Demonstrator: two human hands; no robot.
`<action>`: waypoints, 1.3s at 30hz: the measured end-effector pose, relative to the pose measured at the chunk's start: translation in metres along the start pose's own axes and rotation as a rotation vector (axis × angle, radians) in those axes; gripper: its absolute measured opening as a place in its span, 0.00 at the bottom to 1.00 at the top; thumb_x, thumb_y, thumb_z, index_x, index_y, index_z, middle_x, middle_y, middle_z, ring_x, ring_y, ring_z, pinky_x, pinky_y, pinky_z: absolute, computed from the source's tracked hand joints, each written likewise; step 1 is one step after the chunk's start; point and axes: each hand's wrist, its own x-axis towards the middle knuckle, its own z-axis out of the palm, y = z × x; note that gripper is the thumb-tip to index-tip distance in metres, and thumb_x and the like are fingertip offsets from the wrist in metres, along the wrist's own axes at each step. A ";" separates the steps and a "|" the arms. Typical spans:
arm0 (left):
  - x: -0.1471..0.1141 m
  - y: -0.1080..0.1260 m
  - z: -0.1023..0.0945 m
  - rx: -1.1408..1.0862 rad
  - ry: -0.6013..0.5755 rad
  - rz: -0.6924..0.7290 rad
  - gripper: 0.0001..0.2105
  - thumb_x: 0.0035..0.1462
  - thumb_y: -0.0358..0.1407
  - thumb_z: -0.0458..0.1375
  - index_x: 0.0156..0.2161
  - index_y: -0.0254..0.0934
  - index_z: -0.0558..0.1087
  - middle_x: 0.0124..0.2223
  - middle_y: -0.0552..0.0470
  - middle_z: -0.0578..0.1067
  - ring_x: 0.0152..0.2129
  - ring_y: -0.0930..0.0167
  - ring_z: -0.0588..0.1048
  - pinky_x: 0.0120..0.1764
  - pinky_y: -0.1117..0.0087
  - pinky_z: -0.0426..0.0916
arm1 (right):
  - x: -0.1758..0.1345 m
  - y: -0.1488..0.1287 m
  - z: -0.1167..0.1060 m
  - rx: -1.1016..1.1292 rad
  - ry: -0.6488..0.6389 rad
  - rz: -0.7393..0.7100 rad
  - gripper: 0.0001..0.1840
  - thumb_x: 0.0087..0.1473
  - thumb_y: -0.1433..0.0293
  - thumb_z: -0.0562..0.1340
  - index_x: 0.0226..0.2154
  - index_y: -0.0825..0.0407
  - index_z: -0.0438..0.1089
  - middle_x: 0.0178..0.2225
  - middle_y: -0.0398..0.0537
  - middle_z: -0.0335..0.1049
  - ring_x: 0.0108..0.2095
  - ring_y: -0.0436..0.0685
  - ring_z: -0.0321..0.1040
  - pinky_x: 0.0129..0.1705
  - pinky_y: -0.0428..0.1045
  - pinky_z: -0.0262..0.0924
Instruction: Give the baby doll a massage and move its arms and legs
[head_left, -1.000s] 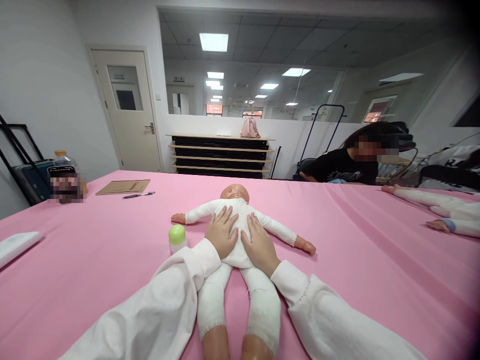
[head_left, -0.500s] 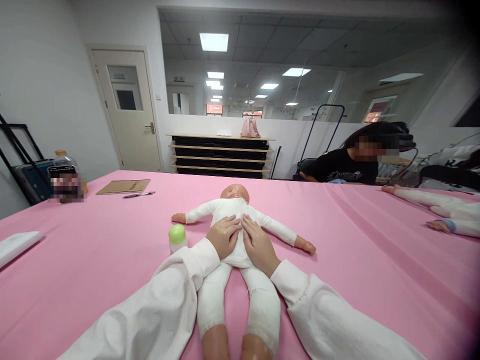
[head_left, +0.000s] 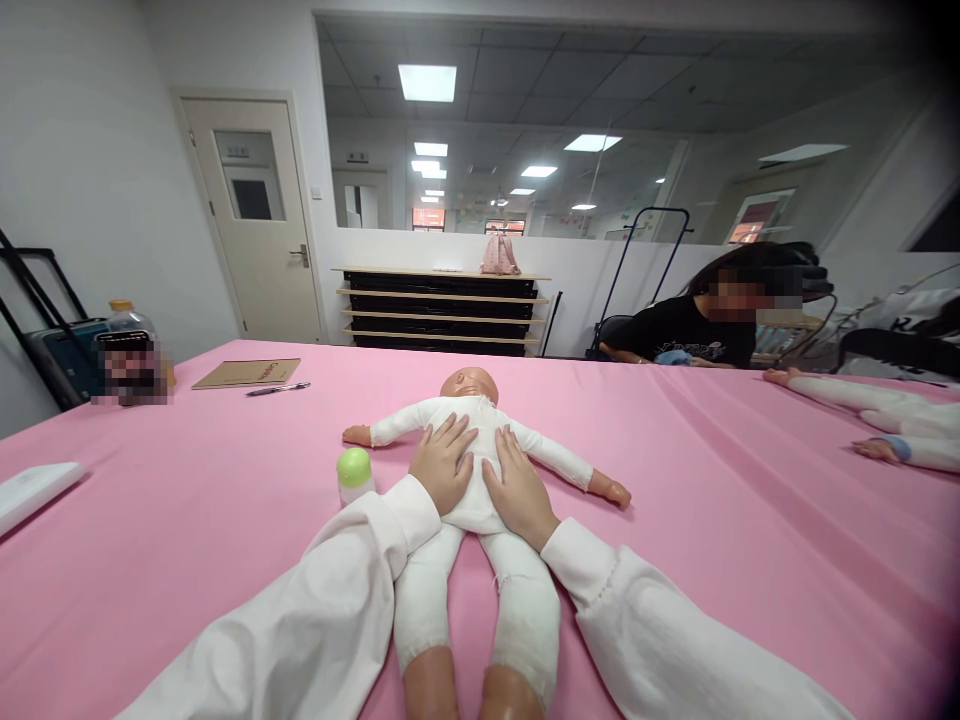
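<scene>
The left hand (head_left: 444, 468) lies flat in the head view, fingers stretched out and a little apart, its palm on the torso of a white cloth-bodied baby doll with tan, smooth head and limbs (head_left: 474, 510). The right hand (head_left: 521, 490) rests likewise on the other side of the torso, fingers extended and not clasped around anything; a strip of white cloth shows between the two hands. The doll lies in front of the person on a table covered in pink cloth (head_left: 712, 520), head at the far end, arms spread, legs toward the person. Just beside the left sleeve stands a small whitish container with a rounded green cap (head_left: 355, 475). Farther off to the left, a dark slim pen (head_left: 277, 389) lies near a brown paper-covered notebook (head_left: 247, 374).
</scene>
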 end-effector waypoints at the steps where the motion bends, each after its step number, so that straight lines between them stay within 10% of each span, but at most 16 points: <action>1: -0.001 -0.001 0.001 -0.001 0.031 -0.001 0.18 0.54 0.30 0.48 0.51 0.37 0.66 0.57 0.48 0.63 0.56 0.64 0.58 0.54 0.49 0.55 | 0.000 0.001 0.001 0.012 0.018 -0.006 0.31 0.55 0.64 0.47 0.58 0.63 0.48 0.61 0.59 0.41 0.61 0.59 0.38 0.60 0.59 0.42; 11: -0.007 -0.011 0.009 -0.107 0.237 0.300 0.16 0.46 0.23 0.48 0.39 0.33 0.73 0.42 0.47 0.76 0.44 0.67 0.72 0.48 0.62 0.67 | -0.002 0.001 -0.004 0.067 0.081 -0.361 0.26 0.51 0.76 0.46 0.52 0.63 0.60 0.55 0.56 0.57 0.58 0.55 0.51 0.59 0.56 0.48; 29: 0.000 -0.001 0.000 0.045 -0.056 0.019 0.21 0.55 0.32 0.47 0.55 0.40 0.60 0.60 0.50 0.58 0.58 0.63 0.53 0.54 0.46 0.52 | 0.000 -0.001 -0.002 -0.039 -0.021 -0.132 0.30 0.56 0.63 0.47 0.59 0.55 0.45 0.62 0.53 0.38 0.62 0.59 0.35 0.60 0.61 0.40; 39: -0.004 -0.007 0.007 -0.016 0.161 0.264 0.15 0.53 0.28 0.47 0.43 0.34 0.72 0.45 0.46 0.74 0.47 0.67 0.70 0.50 0.60 0.66 | -0.004 -0.002 -0.005 0.059 0.199 -0.363 0.21 0.54 0.71 0.48 0.48 0.56 0.66 0.49 0.52 0.65 0.53 0.57 0.60 0.55 0.56 0.56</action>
